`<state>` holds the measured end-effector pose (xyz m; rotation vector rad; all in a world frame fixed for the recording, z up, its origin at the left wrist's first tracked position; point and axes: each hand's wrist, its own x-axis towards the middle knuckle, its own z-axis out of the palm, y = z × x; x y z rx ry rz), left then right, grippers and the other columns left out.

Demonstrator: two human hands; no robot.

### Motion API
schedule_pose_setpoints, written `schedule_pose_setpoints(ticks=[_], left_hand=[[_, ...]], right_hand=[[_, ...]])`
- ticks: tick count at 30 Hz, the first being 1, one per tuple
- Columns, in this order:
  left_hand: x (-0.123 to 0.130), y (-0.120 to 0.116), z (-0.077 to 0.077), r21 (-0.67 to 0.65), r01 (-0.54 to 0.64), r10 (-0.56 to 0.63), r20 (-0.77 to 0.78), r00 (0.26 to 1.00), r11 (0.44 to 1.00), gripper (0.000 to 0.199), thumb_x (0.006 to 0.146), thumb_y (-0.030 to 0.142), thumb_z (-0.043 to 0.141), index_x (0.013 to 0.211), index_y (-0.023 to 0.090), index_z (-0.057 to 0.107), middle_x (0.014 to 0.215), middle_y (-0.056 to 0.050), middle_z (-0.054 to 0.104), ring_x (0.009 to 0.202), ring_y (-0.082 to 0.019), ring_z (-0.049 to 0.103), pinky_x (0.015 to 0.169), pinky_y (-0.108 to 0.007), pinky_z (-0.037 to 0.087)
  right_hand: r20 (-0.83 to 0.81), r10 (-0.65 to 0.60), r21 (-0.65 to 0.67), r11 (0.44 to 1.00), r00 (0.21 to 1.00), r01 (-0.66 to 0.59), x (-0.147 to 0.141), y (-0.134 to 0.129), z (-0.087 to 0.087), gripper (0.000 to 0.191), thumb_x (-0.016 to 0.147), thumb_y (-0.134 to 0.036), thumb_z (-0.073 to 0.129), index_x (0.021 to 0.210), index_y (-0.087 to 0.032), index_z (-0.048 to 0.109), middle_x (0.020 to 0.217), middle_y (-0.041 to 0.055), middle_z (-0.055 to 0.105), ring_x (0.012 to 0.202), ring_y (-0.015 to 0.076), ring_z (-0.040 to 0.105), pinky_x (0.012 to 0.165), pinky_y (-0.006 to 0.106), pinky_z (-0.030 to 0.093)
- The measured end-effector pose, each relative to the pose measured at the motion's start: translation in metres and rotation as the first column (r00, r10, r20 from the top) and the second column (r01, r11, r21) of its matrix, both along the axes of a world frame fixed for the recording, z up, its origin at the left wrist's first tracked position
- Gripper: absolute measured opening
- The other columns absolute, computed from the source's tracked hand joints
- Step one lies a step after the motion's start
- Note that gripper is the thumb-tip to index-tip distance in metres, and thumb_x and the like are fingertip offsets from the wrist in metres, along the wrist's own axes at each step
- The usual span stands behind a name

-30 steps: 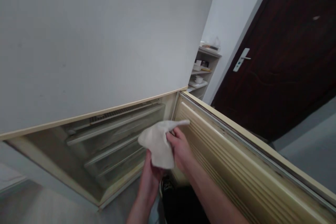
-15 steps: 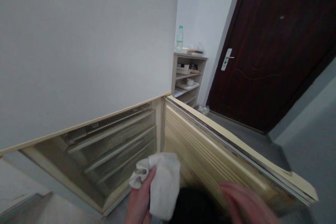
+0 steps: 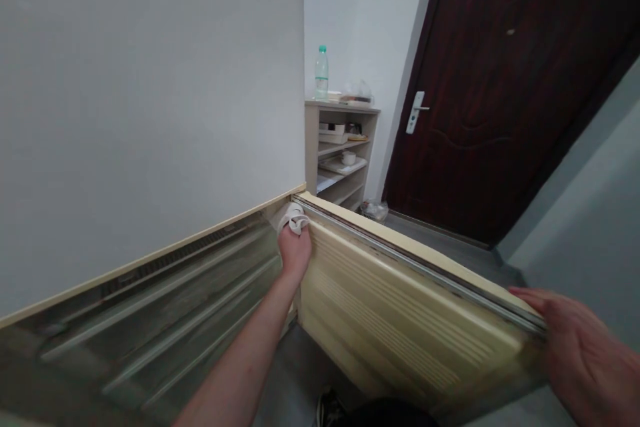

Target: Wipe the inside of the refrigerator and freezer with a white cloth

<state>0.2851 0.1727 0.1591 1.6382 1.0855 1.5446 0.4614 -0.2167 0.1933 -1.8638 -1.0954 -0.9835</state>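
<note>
At the hinge corner between the fridge body and its opened lower door, my left hand is closed on a white cloth. The cloth is bunched and touches the inner edge of the door near the hinge. My right hand grips the free end of the door, fingers over its top edge. Clear drawers show inside the compartment, partly behind my left forearm.
A shelf unit beyond the door carries a clear bottle, trays and a cup. A dark red room door is at the right. A plastic bag lies on the floor. My shoe shows below.
My left hand has moved the cloth up and forward to the hinge corner. My right hand has gone from above the door's inner side to its outer end and taken hold. The view has shifted.
</note>
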Motion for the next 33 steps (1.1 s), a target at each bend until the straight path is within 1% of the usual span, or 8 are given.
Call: schedule_pose_setpoints(ticks=[3,9,15,17,21,25,30,33], left_hand=[[0.011,-0.003,-0.007,0.035,-0.027,0.03,-0.079,0.996,0.999,0.027,0.085,0.04,0.05,0.078,0.02,0.067,0.085,-0.012,0.074,0.085,-0.028,0.069,0.083,-0.038,0.054],[0.012,-0.029,-0.008,0.17,-0.008,0.055,-0.273,0.961,0.985,0.028,0.084,0.037,0.046,0.074,0.02,0.065,0.082,-0.017,0.072,0.082,-0.032,0.068,0.084,-0.044,0.052],[0.032,-0.119,-0.024,0.317,0.148,-0.011,-0.396,0.918,0.937,0.037,0.092,0.037,0.047,0.078,0.018,0.075,0.084,-0.018,0.076,0.084,-0.034,0.072,0.086,-0.045,0.054],[0.041,-0.158,-0.029,0.415,0.211,-0.024,-0.412,0.911,0.885,0.037,0.096,0.037,0.049,0.088,0.018,0.08,0.088,-0.017,0.078,0.085,-0.033,0.074,0.084,-0.044,0.056],[0.055,-0.23,-0.027,0.675,0.318,-0.038,-0.395,0.918,0.666,0.027,0.097,0.023,0.054,0.099,0.02,0.08,0.09,-0.014,0.08,0.081,-0.028,0.076,0.076,-0.038,0.06],[0.071,-0.284,-0.014,0.732,0.36,-0.104,-0.371,0.923,0.579,0.027,0.096,0.024,0.053,0.094,0.017,0.079,0.094,-0.018,0.079,0.081,-0.031,0.077,0.07,-0.04,0.064],[0.085,-0.319,-0.014,0.737,0.447,-0.311,-0.327,0.892,0.508,0.025,0.094,0.022,0.057,0.109,0.017,0.076,0.099,-0.016,0.079,0.092,-0.03,0.077,0.087,-0.039,0.065],[0.076,-0.318,-0.036,0.691,0.621,-0.412,-0.476,0.776,0.37,0.026,0.093,0.016,0.058,0.111,0.016,0.075,0.101,-0.014,0.08,0.095,-0.029,0.077,0.095,-0.041,0.063]], right_hand=[[0.064,-0.033,-0.049,0.998,0.997,0.036,0.019,0.004,0.004,0.042,0.107,-0.033,0.038,0.09,-0.026,0.075,0.092,0.0015,0.077,0.089,0.0207,0.071,0.079,0.036,0.048],[0.041,0.076,0.03,0.997,0.996,-0.077,0.027,0.011,0.001,0.041,0.107,-0.028,0.038,0.089,-0.021,0.075,0.091,0.0048,0.076,0.088,0.0195,0.072,0.084,0.034,0.052],[0.015,0.165,0.08,0.983,0.986,-0.165,0.03,0.014,0.001,0.039,0.106,-0.025,0.038,0.091,-0.019,0.074,0.094,0.007,0.077,0.091,0.0199,0.071,0.087,0.036,0.053],[0.02,0.184,0.098,0.978,0.983,-0.185,0.031,0.015,0.001,0.04,0.106,-0.026,0.038,0.091,-0.019,0.074,0.095,0.007,0.077,0.091,0.0195,0.07,0.087,0.036,0.053],[0.015,0.206,0.117,0.972,0.978,-0.206,0.032,0.018,0.001,0.043,0.107,-0.027,0.036,0.09,-0.019,0.074,0.095,0.0075,0.077,0.091,0.0191,0.07,0.086,0.036,0.052],[-0.023,0.228,0.125,0.967,0.973,-0.224,0.033,0.017,-0.001,0.046,0.108,-0.029,0.032,0.093,-0.018,0.075,0.098,0.008,0.077,0.093,0.0193,0.069,0.087,0.037,0.052],[-0.15,0.364,0.169,0.925,0.919,-0.339,0.034,0.008,-0.004,0.045,0.109,-0.03,0.031,0.103,-0.02,0.075,0.11,0.008,0.075,0.102,0.0193,0.069,0.091,0.036,0.053],[-0.172,0.413,0.177,0.906,0.894,-0.385,0.033,0.006,-0.006,0.041,0.108,-0.027,0.034,0.106,-0.021,0.075,0.112,0.0075,0.074,0.104,0.0186,0.069,0.091,0.034,0.053]])
